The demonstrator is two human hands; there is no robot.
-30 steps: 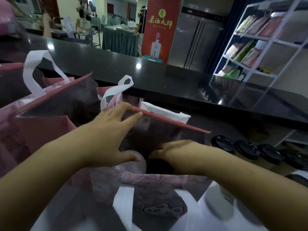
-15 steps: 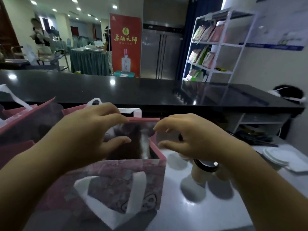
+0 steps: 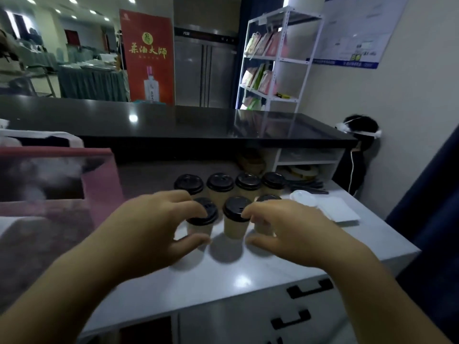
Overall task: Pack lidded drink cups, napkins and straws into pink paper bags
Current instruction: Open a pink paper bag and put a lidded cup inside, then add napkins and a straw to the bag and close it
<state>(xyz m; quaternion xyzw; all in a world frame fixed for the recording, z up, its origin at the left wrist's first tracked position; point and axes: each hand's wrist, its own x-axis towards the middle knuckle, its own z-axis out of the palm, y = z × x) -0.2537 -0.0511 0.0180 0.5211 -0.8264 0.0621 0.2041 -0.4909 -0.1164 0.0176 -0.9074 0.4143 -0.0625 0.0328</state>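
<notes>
Several paper cups with black lids stand in two rows on the white counter. My left hand curves around the front left cup, fingers over its lid and thumb low in front of it. My right hand curves the same way around the front right cup, mostly hiding it. Between the two hands the front middle cup stands free. Neither hand clearly grips its cup. A pink paper bag stands open at the left, blurred.
A raised black counter runs behind the cups. White lids and a flat white stack lie to the right of the cups. A white shelf rack stands at the back wall. The counter's front edge is close below my hands.
Both hands have left the pink bag's rim and moved right to the front row of cups. The view has swung right, leaving the bag at the left edge.
</notes>
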